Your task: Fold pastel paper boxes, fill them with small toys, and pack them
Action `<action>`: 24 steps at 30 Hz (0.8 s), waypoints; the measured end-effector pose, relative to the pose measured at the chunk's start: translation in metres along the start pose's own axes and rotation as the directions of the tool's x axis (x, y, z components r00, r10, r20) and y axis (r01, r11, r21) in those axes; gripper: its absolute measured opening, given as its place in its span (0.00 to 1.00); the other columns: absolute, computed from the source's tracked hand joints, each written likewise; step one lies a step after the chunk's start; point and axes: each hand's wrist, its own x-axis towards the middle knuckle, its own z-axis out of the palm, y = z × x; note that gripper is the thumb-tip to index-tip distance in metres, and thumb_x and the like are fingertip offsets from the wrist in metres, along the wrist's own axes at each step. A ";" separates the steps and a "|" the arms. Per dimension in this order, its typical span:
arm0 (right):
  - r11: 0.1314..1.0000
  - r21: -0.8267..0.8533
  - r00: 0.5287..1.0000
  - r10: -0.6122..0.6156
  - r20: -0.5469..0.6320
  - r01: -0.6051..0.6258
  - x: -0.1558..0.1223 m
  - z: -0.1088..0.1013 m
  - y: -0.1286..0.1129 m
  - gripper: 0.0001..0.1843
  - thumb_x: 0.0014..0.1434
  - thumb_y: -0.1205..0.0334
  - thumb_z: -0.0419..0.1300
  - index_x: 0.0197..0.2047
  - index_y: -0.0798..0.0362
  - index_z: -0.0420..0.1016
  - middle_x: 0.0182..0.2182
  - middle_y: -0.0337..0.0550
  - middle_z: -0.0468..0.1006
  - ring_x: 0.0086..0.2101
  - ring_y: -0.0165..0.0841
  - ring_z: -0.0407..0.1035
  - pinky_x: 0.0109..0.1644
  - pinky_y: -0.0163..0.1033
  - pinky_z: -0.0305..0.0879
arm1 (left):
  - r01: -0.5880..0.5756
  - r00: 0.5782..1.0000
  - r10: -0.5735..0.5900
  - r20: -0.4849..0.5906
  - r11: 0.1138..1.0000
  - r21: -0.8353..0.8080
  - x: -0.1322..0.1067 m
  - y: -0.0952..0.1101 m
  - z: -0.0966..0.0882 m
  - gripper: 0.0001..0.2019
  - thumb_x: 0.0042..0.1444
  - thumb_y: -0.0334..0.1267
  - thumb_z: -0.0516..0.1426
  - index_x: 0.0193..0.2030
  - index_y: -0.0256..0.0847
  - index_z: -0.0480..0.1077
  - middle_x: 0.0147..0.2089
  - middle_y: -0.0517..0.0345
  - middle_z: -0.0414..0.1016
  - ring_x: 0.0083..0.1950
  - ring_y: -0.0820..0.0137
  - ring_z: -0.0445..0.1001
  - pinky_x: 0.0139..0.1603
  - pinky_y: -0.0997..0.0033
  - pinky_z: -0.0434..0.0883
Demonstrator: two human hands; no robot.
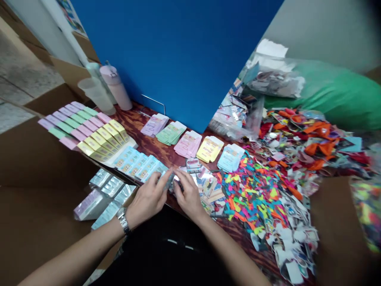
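My left hand point(150, 194), with a metal-banded watch point(123, 220) on the wrist, and my right hand point(189, 194) meet at the table's front edge. Their fingers are bent together around a small greyish thing point(170, 183), too covered to name. Just left of them, light blue small boxes point(139, 164) stand in a row along a carton's edge. Beyond my right fingers lie loose printed cards point(208, 186) and a small dark-edged packet point(193, 165). A stack of flat blue box blanks point(230, 158) is further right.
Purple point(154, 124), green point(170, 133), pink point(188, 144) and yellow blanks point(210, 149) line the blue panel point(178, 59). Colourful small pieces point(256, 190) heap at right. Yellow boxes point(104, 137) stand at left, wrapped packs point(92, 204) below. Bottles point(117, 89) stand behind.
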 end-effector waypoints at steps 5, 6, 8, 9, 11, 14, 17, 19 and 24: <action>0.987 0.045 0.986 0.152 0.063 -0.155 0.006 0.022 -0.002 0.24 0.64 0.63 0.54 0.63 0.50 0.63 0.50 0.51 0.70 0.46 0.37 0.72 0.54 0.47 0.71 | 0.052 0.993 -0.026 -0.114 0.971 0.234 0.004 -0.023 -0.021 0.32 0.63 0.44 0.51 0.72 0.45 0.45 0.55 0.44 0.66 0.50 0.58 0.69 0.43 0.61 0.73; 0.979 0.073 0.979 0.183 0.086 -0.189 0.005 0.025 -0.001 0.26 0.63 0.62 0.54 0.64 0.51 0.61 0.50 0.51 0.70 0.42 0.36 0.73 0.51 0.46 0.73 | 0.072 0.985 -0.031 -0.168 0.966 0.248 0.005 -0.032 -0.027 0.32 0.63 0.46 0.52 0.71 0.43 0.47 0.56 0.43 0.66 0.51 0.57 0.69 0.46 0.59 0.73; 0.961 0.125 0.966 0.234 0.108 -0.247 0.003 0.030 0.001 0.28 0.63 0.60 0.55 0.65 0.51 0.58 0.51 0.52 0.68 0.39 0.34 0.73 0.45 0.43 0.75 | 0.168 0.959 -0.092 -0.270 0.947 0.275 0.006 -0.057 -0.040 0.32 0.63 0.49 0.51 0.70 0.39 0.52 0.56 0.41 0.67 0.52 0.55 0.68 0.50 0.57 0.71; 0.953 0.141 0.961 0.255 0.110 -0.269 0.002 0.031 0.002 0.29 0.63 0.59 0.55 0.66 0.51 0.57 0.51 0.53 0.67 0.39 0.34 0.73 0.42 0.42 0.76 | 0.234 0.945 -0.144 -0.292 0.924 0.302 0.007 -0.071 -0.045 0.32 0.63 0.51 0.50 0.69 0.36 0.53 0.56 0.39 0.67 0.53 0.53 0.67 0.49 0.56 0.70; 0.944 0.151 0.954 0.277 0.115 -0.292 0.001 0.035 0.002 0.30 0.62 0.58 0.56 0.66 0.51 0.57 0.52 0.53 0.67 0.39 0.33 0.73 0.40 0.40 0.76 | 0.306 0.941 -0.223 -0.255 0.882 0.358 0.007 -0.099 -0.051 0.33 0.64 0.52 0.47 0.68 0.30 0.54 0.57 0.34 0.67 0.53 0.50 0.67 0.50 0.52 0.68; 0.946 0.146 0.953 0.272 0.131 -0.290 0.005 0.039 0.000 0.30 0.61 0.60 0.56 0.66 0.52 0.57 0.51 0.52 0.68 0.40 0.33 0.72 0.43 0.41 0.76 | 0.323 0.946 -0.279 -0.168 0.870 0.373 0.006 -0.124 -0.051 0.34 0.65 0.52 0.44 0.69 0.27 0.52 0.53 0.34 0.71 0.51 0.49 0.69 0.52 0.49 0.66; 0.954 0.134 0.959 0.252 0.131 -0.269 0.010 0.044 -0.002 0.31 0.60 0.60 0.57 0.66 0.51 0.57 0.50 0.52 0.70 0.41 0.35 0.72 0.42 0.41 0.76 | 0.362 0.931 -0.330 -0.157 0.893 0.266 0.005 -0.124 -0.048 0.35 0.63 0.53 0.45 0.68 0.26 0.52 0.48 0.37 0.74 0.50 0.51 0.71 0.52 0.50 0.66; 0.962 0.130 0.966 0.222 0.132 -0.239 0.013 0.046 -0.001 0.32 0.61 0.60 0.57 0.67 0.51 0.56 0.51 0.53 0.72 0.41 0.35 0.73 0.43 0.42 0.76 | 0.399 0.914 -0.389 -0.113 0.914 0.079 0.004 -0.118 -0.048 0.35 0.63 0.54 0.46 0.67 0.28 0.53 0.45 0.43 0.74 0.47 0.56 0.73 0.50 0.55 0.69; 0.934 0.229 0.958 0.246 0.145 -0.275 0.023 0.045 0.013 0.31 0.66 0.52 0.53 0.69 0.50 0.53 0.51 0.52 0.76 0.43 0.36 0.76 0.47 0.45 0.74 | 0.362 0.927 -0.375 0.008 0.890 -0.275 0.001 -0.107 -0.046 0.33 0.61 0.55 0.49 0.67 0.36 0.56 0.48 0.49 0.72 0.46 0.61 0.73 0.47 0.59 0.71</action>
